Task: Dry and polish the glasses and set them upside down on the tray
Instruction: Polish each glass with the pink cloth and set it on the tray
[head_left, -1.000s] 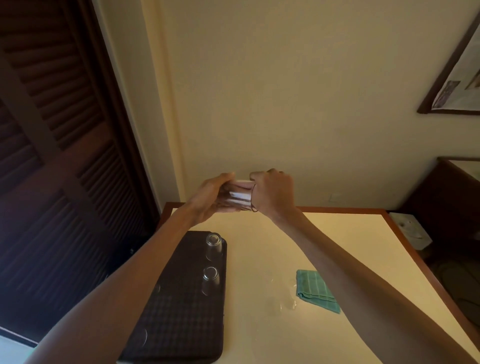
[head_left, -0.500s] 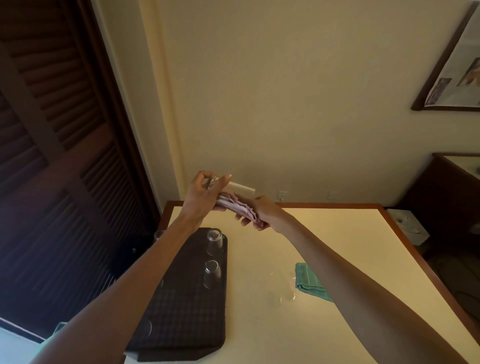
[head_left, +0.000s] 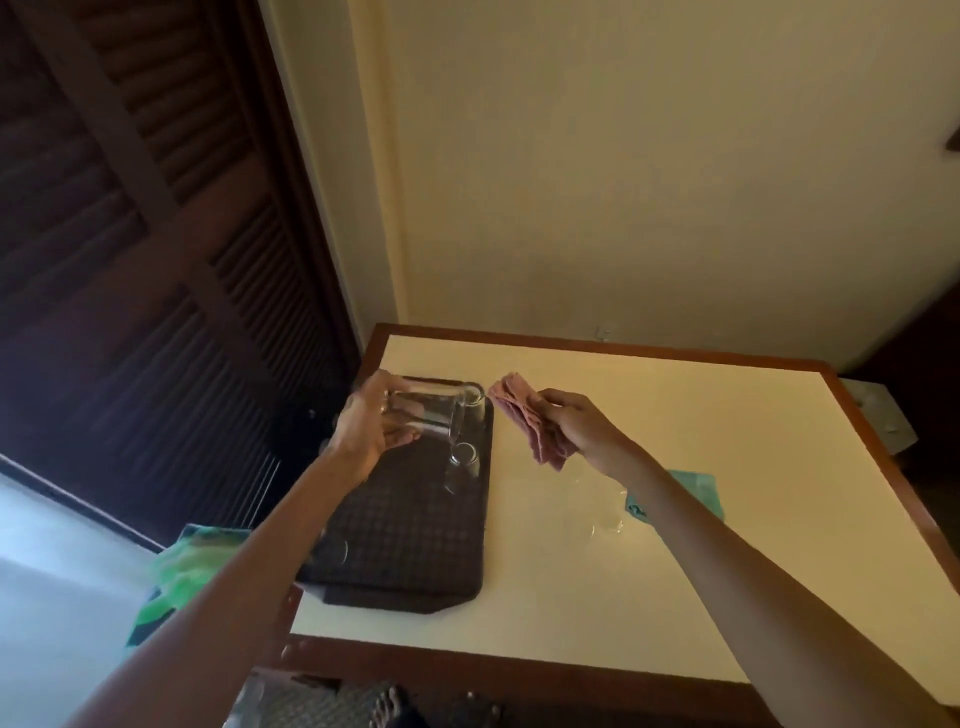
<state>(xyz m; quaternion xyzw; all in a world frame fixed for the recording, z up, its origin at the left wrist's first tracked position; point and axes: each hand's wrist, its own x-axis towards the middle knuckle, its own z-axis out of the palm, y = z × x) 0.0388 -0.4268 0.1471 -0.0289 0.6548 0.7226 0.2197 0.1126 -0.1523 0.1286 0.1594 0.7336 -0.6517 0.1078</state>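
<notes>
I see one hand with a glass and one hand with a cloth, held apart over the table.

The left hand (head_left: 363, 431) is curled round a clear, smooth drinking glass (head_left: 434, 413). The glass lies on its side in the air over the far end of the dark, bumpy, flat tray (head_left: 410, 545). The right hand (head_left: 576, 426) pinches a soft, folded pink cloth (head_left: 524, 421) just beside the glass, not touching it. A small clear glass (head_left: 462, 457) stands on the tray and looks upside down. A folded teal cloth (head_left: 696, 488) lies on the pale table (head_left: 623, 597) with its brown wooden rim. Near it sits more clear glass (head_left: 602, 519), too faint for me to tell how it stands.
</notes>
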